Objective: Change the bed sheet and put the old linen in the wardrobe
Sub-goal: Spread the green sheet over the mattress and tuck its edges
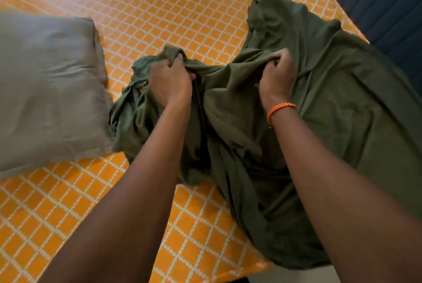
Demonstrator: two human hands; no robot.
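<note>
A crumpled dark green sheet lies bunched on the right half of the bed and hangs over the near edge. The mattress under it wears an orange cover with a white diamond grid. My left hand grips a gathered fold of the green sheet near the bed's middle. My right hand, with an orange cord bracelet at the wrist, grips another raised fold a little to the right. The cloth between both hands is pulled up into a ridge.
A grey-green pillow lies on the left side of the bed. A dark blue padded headboard runs along the far right. Pale floor shows at the top left and at the bottom edge.
</note>
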